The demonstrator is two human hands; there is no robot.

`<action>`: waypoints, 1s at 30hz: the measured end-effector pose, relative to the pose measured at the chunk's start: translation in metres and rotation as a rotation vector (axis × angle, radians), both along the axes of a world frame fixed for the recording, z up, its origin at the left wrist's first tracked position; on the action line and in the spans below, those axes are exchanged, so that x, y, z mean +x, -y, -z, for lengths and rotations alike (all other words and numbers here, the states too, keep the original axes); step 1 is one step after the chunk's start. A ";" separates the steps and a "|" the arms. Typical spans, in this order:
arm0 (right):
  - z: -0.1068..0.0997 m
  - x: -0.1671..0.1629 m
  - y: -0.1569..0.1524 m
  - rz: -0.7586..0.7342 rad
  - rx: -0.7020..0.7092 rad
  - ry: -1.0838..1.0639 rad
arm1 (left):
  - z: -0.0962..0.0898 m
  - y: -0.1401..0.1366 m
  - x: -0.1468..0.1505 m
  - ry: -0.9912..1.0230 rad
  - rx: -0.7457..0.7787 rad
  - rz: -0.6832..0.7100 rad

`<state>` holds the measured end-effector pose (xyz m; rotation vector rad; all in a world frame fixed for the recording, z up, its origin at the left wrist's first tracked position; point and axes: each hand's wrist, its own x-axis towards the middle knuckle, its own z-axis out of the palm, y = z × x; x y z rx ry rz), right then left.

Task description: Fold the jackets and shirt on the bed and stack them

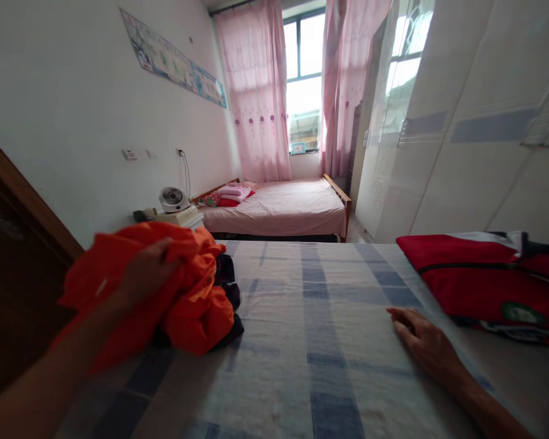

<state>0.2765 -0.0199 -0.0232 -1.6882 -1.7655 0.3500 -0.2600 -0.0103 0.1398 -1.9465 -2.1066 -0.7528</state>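
My left hand (149,271) is closed on a crumpled orange garment (199,326), its fingers partly hidden in the folds. Whether it is a jacket or another piece of clothing I cannot tell. Dark folded cloth (229,292) shows beneath and to the right of the orange fabric. Low over the checked bedsheet (274,366), my right hand (423,335) holds nothing, with its fingers loosely bent and the index finger reaching left. Nearest to that hand is a folded red garment (466,283) with a dark zip line and a green round patch, lying at the right.
Beyond this bed stands a second bed (288,210) with a pink sheet and folded bedding (233,194). A small fan (172,199) sits on a white cabinet at the left wall. White wardrobes (452,177) line the right side. Pink curtains (254,91) flank the window.
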 end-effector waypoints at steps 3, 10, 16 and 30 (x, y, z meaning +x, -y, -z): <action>-0.002 -0.003 0.002 0.017 0.036 -0.011 | 0.051 0.004 0.007 -0.080 -0.091 0.113; -0.012 -0.015 0.012 0.031 0.092 -0.043 | 0.082 -0.002 -0.004 -0.278 0.043 0.138; -0.020 -0.019 0.011 0.056 0.090 -0.010 | 0.089 0.020 0.102 -0.253 0.309 0.504; -0.105 0.154 -0.037 0.830 0.003 0.486 | 0.183 0.011 0.150 -0.048 0.148 0.598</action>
